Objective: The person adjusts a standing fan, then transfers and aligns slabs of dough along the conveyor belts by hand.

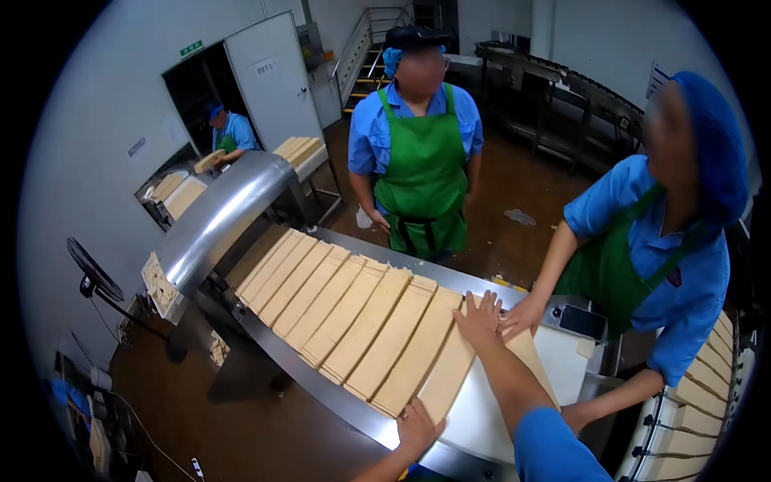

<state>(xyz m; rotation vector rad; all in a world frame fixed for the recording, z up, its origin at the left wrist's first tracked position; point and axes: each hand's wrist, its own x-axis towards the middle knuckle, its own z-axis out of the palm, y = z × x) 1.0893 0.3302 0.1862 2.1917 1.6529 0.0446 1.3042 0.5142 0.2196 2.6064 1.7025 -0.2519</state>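
Note:
Long pale-beige stacks of thin layered sheets lie side by side across a white belt (474,418). At the front end of the last stack (446,377) in the row, my left hand (419,430) curls its fingers and thumb around the edge. My right hand (480,320) rests on the far end, its fingers spread. Close to my right fingertips is a co-worker's hand (524,313), on the far end of another beige piece (530,361) that my forearm partly covers. The co-worker's other hand (575,418) is near that piece's front end, partly hidden by my arm.
A curved metal hood (225,213) spans the line's far end. A phone (582,321) lies by the co-worker at right. Another conveyor (683,438) with beige stacks runs at lower right. One person (422,161) stands across the line; another (233,132) works farther back. A fan (96,273) stands left.

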